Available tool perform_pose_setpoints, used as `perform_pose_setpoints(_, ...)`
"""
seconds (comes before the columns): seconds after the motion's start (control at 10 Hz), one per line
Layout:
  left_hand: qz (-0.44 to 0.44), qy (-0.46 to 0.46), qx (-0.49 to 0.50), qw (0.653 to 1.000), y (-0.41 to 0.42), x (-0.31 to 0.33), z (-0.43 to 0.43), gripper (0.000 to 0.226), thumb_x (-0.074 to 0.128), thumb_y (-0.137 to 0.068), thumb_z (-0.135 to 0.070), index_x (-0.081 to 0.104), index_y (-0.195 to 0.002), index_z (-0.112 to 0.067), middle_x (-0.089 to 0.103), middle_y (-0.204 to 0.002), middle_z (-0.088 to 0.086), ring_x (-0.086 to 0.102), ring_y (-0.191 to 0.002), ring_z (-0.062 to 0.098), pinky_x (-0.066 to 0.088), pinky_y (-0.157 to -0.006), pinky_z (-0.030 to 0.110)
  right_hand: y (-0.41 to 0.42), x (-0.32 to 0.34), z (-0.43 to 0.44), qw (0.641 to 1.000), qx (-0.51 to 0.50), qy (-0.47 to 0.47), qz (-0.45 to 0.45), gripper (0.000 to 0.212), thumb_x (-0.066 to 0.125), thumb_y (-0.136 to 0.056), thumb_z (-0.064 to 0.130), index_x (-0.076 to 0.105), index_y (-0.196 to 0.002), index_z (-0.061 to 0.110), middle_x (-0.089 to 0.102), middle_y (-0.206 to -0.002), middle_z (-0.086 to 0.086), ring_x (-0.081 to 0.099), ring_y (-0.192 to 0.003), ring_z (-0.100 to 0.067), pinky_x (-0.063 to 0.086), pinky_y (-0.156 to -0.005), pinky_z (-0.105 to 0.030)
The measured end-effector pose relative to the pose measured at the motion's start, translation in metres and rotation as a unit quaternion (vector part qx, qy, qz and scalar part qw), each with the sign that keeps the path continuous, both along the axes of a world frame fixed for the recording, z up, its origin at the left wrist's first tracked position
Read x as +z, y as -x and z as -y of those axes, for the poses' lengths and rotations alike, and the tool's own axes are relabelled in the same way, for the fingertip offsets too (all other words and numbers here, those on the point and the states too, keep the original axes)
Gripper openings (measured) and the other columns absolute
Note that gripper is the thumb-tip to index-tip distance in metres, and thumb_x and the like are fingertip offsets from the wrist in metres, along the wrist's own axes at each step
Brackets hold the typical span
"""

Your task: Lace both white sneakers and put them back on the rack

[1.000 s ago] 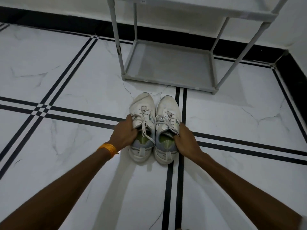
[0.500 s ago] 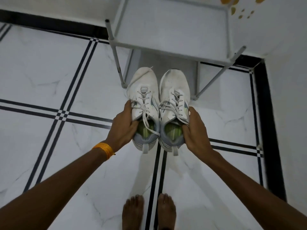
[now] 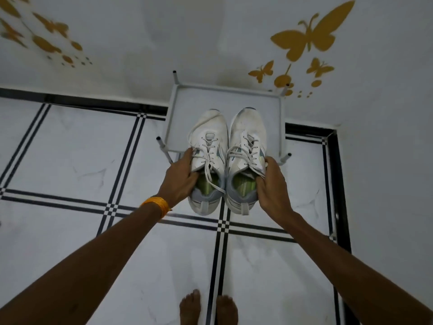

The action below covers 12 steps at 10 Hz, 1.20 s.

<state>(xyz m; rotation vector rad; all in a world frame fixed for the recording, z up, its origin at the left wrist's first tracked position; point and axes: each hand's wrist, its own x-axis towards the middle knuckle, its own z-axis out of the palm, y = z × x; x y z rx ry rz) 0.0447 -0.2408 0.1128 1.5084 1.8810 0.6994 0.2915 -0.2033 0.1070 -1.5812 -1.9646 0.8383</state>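
Head view: both sneakers are laced and off the floor, side by side, toes over the top shelf of the rack (image 3: 178,118). Left hand (image 3: 180,179) is clamped on the outer collar of the left sneaker (image 3: 208,146), fingers tucked into the opening. Right hand (image 3: 269,181) grips the right sneaker (image 3: 247,137) the same way. Handling, my read: light, soft uppers, stiffer at the heel, so the collar or heel counter is the best hold (1 hand each is enough). Lace ends hang loose over the openings and could snag a rack post (image 3: 159,143). Only 1 view, nothing more to cover.
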Motion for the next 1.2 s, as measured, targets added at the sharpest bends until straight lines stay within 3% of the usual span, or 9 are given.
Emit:
perform_pose_setpoints(0.3,0.009,0.009,-0.01,1.0,0.027,-0.048,-0.137,0.054,0.049,-0.092,-0.024,0.029,-0.142,-0.02,0.065,-0.12,0.013,0.065,-0.103,0.033,0.055,-0.089,0.048,0.035,-0.036,-0.134,0.999,-0.027,0.021,0.037,0.046,0.047,-0.091,0.002,0.037,-0.136,0.004,0.055,-0.126,-0.017,0.056,-0.11,-0.03,0.049,-0.094,-0.044)
perform_pose_setpoints(0.5,-0.014,0.027,-0.015,0.999,0.041,-0.105,-0.198,0.055,0.049,-0.091,-0.012,0.03,-0.142,-0.012,0.064,-0.121,0.017,0.064,-0.103,0.036,0.053,-0.091,0.046,0.053,-0.095,-0.199,0.994,-0.038,0.086,0.059,0.045,0.047,-0.092,0.005,0.038,-0.136,0.008,0.055,-0.127,-0.014,0.057,-0.112,-0.031,0.049,-0.096,-0.046)
perform_pose_setpoints(0.8,-0.023,0.044,-0.028,0.998,0.036,-0.161,-0.255,0.056,0.045,-0.089,-0.014,0.03,-0.143,-0.009,0.063,-0.121,0.02,0.062,-0.104,0.039,0.052,-0.092,0.049,0.041,-0.156,-0.253,0.992,0.0,0.101,0.072,0.043,0.047,-0.09,0.004,0.042,-0.132,0.002,0.055,-0.121,-0.019,0.056,-0.109,-0.032,0.048,-0.094,-0.05)
perform_pose_setpoints(1.0,-0.052,0.079,-0.017,0.995,0.03,-0.161,-0.261,0.056,0.05,-0.09,-0.015,0.029,-0.141,-0.007,0.062,-0.121,0.023,0.062,-0.103,0.042,0.051,-0.091,0.051,0.041,-0.149,-0.262,0.983,0.025,0.137,0.12,0.045,0.051,-0.093,0.011,0.038,-0.136,0.004,0.053,-0.12,-0.022,0.056,-0.106,-0.036,0.049,-0.092,-0.048)
perform_pose_setpoints(1.1,-0.083,0.133,-0.015,0.988,0.024,-0.14,-0.26,0.061,0.059,-0.088,-0.029,0.03,-0.138,-0.008,0.063,-0.116,0.02,0.063,-0.101,0.042,0.053,-0.087,0.048,0.038,-0.126,-0.258,0.968,0.05,0.183,0.166,0.058,0.053,-0.094,0.024,0.028,-0.143,0.009,0.048,-0.124,-0.023,0.056,-0.105,-0.039,0.051,-0.088,-0.049)
perform_pose_setpoints(1.2,-0.179,0.124,0.008,0.976,0.018,-0.097,-0.261,0.072,0.058,-0.084,-0.042,0.028,-0.14,-0.009,0.062,-0.111,0.018,0.062,-0.096,0.039,0.053,-0.078,0.046,0.038,-0.08,-0.255,0.966,0.048,0.148,0.208,0.068,0.052,-0.093,0.037,0.022,-0.148,0.012,0.042,-0.133,-0.022,0.05,-0.115,-0.039,0.049,-0.091,-0.051)
